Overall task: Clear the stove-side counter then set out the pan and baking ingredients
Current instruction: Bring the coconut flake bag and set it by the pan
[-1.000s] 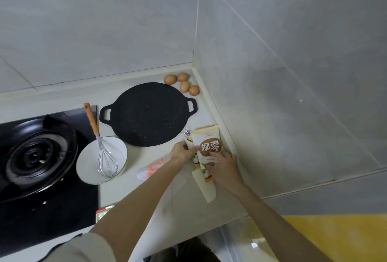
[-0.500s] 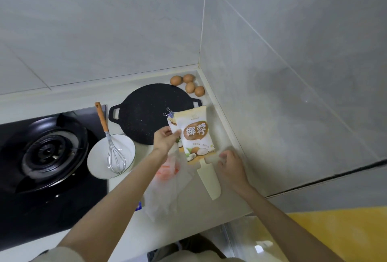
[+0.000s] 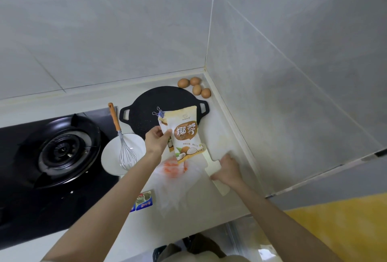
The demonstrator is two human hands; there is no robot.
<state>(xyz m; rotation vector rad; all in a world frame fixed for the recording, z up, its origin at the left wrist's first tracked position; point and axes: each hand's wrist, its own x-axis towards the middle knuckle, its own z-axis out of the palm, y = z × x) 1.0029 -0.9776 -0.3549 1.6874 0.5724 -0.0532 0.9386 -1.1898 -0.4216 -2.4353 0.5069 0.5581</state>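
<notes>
My left hand grips two clipped coconut-flake bags and holds them up over the counter, in front of the black flat pan. My right hand grips the neck of a pale paddle-shaped board that lies along the right wall. Several brown eggs sit in the corner behind the pan. A white bowl with a whisk stands left of my left hand.
A clear plastic bag with orange contents lies on the counter under the held bags. A small blue and yellow packet lies near the front edge. The gas stove burner fills the left side. Tiled walls close the back and right.
My left hand has lifted the bags off the counter. My right hand has let go of them and moved onto the board's handle.
</notes>
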